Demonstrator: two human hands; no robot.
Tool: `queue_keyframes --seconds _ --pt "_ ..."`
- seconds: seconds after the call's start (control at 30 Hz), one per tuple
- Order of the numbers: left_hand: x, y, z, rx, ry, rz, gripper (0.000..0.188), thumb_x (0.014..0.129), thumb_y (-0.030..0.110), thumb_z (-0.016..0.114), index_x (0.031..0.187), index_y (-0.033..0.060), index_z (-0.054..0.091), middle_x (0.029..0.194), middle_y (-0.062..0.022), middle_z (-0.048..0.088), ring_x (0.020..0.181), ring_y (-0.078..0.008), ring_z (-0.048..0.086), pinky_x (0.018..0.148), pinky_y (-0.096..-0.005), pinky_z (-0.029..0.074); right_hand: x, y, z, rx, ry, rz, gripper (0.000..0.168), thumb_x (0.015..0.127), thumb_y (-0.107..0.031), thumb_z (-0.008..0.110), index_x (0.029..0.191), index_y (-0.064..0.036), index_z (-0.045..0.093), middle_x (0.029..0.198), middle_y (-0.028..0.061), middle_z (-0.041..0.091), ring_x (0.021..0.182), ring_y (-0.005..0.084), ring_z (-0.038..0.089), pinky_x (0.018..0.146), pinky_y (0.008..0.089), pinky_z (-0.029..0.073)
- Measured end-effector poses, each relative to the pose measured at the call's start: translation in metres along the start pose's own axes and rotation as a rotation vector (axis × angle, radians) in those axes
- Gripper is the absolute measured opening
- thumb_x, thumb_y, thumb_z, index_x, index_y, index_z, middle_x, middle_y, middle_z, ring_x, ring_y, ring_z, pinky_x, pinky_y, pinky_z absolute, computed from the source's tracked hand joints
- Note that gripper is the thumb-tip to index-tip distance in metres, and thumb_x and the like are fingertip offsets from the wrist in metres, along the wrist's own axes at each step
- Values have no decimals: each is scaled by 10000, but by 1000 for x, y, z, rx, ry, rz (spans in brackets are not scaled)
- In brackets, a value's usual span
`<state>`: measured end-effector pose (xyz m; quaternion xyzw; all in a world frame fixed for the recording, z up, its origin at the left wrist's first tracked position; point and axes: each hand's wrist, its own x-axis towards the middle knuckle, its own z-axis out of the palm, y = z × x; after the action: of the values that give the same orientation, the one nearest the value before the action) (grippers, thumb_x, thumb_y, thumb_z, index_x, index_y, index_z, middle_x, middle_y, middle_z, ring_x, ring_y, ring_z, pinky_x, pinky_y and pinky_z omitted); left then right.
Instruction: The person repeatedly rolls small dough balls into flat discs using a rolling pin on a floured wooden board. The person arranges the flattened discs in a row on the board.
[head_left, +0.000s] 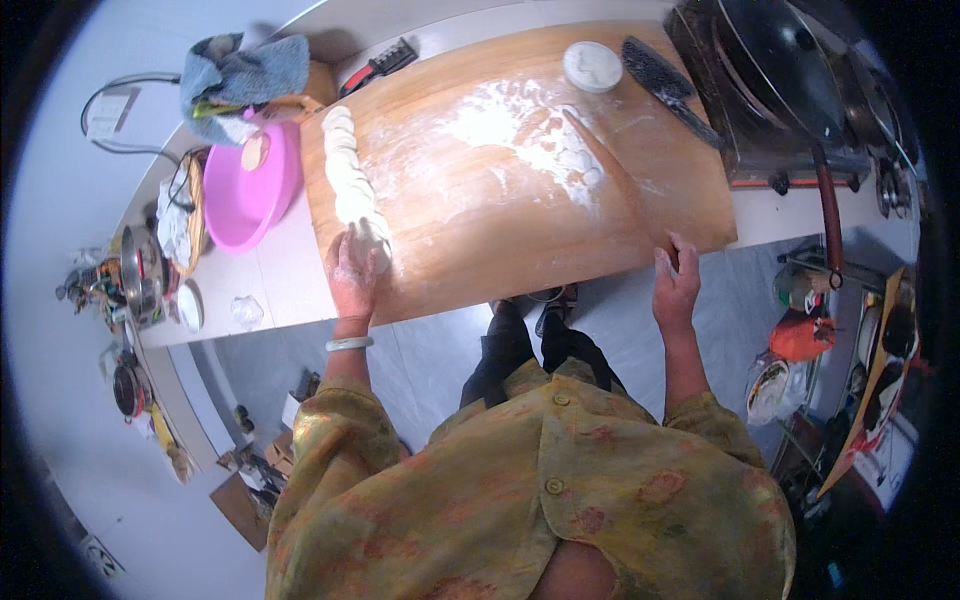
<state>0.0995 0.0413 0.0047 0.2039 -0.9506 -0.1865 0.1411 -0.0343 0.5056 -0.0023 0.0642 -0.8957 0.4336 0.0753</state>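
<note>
A row of overlapping flat dough rounds (354, 184) runs along the left side of a wooden board (480, 259). My left hand (349, 276) is at the near end of this row, with fingers and thumb about the last dough round (381, 251). A tapered wooden rolling pin (606, 161) lies slantwise among small dough pieces (579, 159) and scattered white flour (480, 120). My right hand (676, 281) is over the board's near right edge, its fingers bent. The pin's near end blends into the board by these fingertips, so I cannot tell whether they hold it.
A round container of flour (592, 66) and a dark brush (660, 75) stand at the board's far right. Right of it is a stove with a lidded pan (780, 67), its handle (828, 210) sticking out towards me. On the left are a pink basin (247, 195) and a blue towel (247, 71).
</note>
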Motion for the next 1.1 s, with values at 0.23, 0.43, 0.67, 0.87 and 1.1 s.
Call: queue_keyframes --seconds 0.23,0.43,0.67,0.87,1.1 --pt "38 115 51 -216 -263 315 456 872 137 641 1298 3 547 1353 -230 520 1273 -367 484 1082 -452 383 -10 19 -22 39 140 134 270 930 -82 621 1185 1 590 1105 165 603 1002 281 597 888 364 490" --pt "68 218 130 -359 -294 592 324 883 145 646 1179 16 620 1172 -188 632 1088 -372 591 951 -436 485 -32 26 -36 55 187 233 270 941 -103 616 1185 9 584 1081 159 607 997 278 594 895 365 480" --pt "88 248 155 -182 -316 927 321 841 60 573 1151 37 654 1130 -141 654 1019 -344 612 897 -432 501 -54 43 -49 52 216 267 268 968 -142 594 1175 27 574 1078 172 603 987 299 588 897 382 472" --pt "91 234 152 -235 -276 990 313 794 53 581 1099 27 648 1074 -147 649 969 -328 608 817 -423 495 -52 50 -47 44 213 235 270 969 -142 591 1177 29 575 1086 173 606 996 298 593 896 383 474" --pt "64 195 100 -126 -517 797 258 857 107 590 1100 43 648 1059 -168 647 979 -367 590 856 -437 482 -38 48 -39 83 154 232 269 961 -113 595 1189 30 577 1103 174 616 1002 287 604 884 379 486"
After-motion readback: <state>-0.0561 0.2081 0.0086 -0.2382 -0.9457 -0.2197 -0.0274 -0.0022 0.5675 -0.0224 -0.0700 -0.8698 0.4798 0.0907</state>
